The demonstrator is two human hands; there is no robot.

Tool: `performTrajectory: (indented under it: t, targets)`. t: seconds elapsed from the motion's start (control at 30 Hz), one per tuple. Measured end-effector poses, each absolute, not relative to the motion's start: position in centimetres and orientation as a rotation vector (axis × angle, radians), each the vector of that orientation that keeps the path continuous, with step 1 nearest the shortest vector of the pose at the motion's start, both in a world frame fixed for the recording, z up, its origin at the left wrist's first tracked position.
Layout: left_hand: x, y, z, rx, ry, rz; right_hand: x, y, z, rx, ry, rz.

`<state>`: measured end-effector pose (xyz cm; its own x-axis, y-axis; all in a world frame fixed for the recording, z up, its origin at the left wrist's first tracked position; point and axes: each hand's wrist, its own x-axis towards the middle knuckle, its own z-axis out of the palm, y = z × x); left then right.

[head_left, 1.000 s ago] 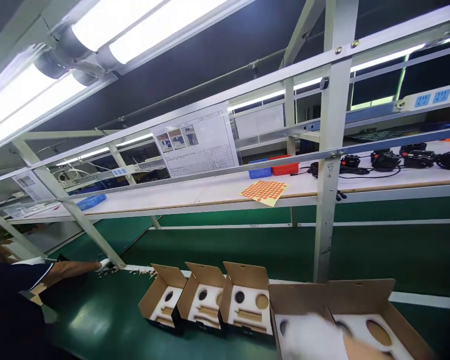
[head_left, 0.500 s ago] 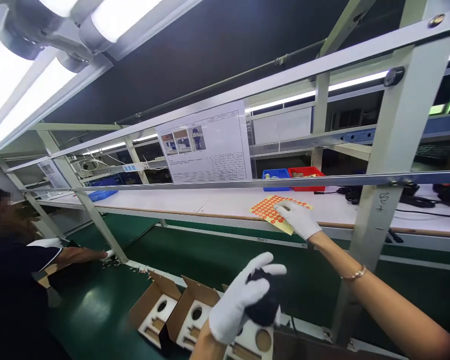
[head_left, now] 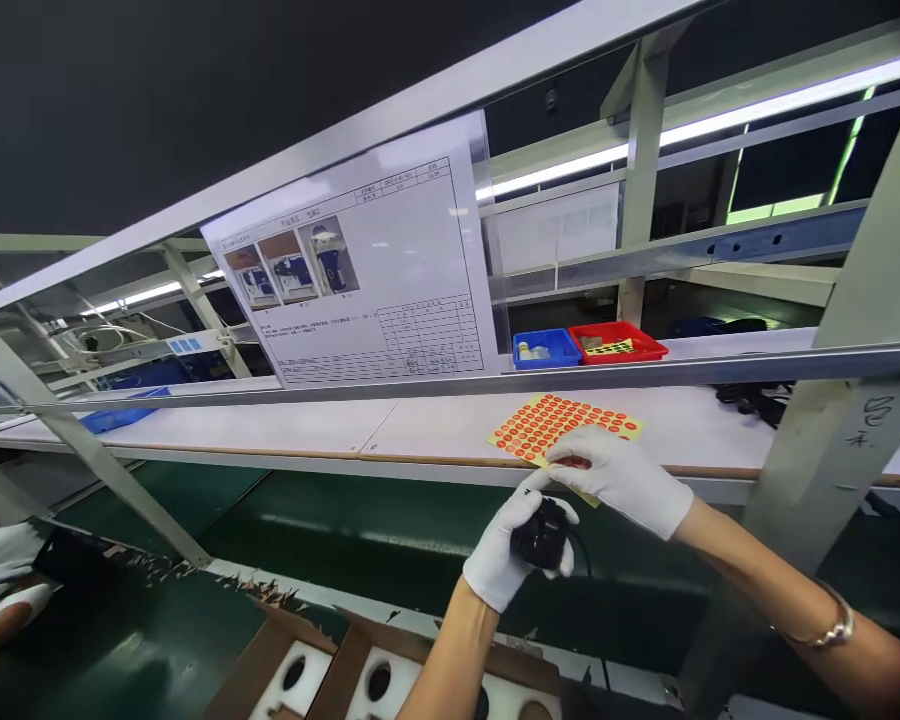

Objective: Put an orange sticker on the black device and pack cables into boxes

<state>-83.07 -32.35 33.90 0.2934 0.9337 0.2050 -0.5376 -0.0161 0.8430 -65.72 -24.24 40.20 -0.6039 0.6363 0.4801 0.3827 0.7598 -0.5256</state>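
My left hand (head_left: 506,550), in a white glove, is closed around a small black device (head_left: 541,532) held up over the green belt. My right hand (head_left: 619,478), also gloved, reaches to the near edge of a yellow sheet of red round stickers (head_left: 562,425) lying on the white shelf (head_left: 285,425); its fingertips pinch at the sheet's front edge, just above the black device. Whether a sticker is between the fingers cannot be told.
Open cardboard boxes with white inserts (head_left: 300,680) stand on the green belt (head_left: 142,650) below. A blue bin (head_left: 544,349) and a red bin (head_left: 615,343) sit behind the sheet. An instruction sheet (head_left: 360,280) hangs on the rail. Another person's arm (head_left: 4,605) shows at left. A metal post (head_left: 817,480) stands right.
The view moved closer to the shelf. My left hand carried the black device up to just under the sticker sheet, and my right hand slid to the sheet's near edge.
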Motion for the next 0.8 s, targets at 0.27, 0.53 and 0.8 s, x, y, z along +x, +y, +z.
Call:
performTrajectory:
  t: [0.27, 0.53, 0.8]
  targets:
    - [-83.5, -31.2, 32.8, 1.128, 0.517, 1.241, -66.2, -23.7, 40.0, -0.857, -2.317, 0.423]
    - [-83.6, -30.7, 32.4, 1.284, 0.677, 1.267, -66.3, -24.3, 40.3, -0.931, -2.285, 0.476]
    - [-83.7, -30.4, 31.3, 1.452, 0.760, 1.317, -65.6, -24.7, 40.8, -0.953, -2.323, 0.532]
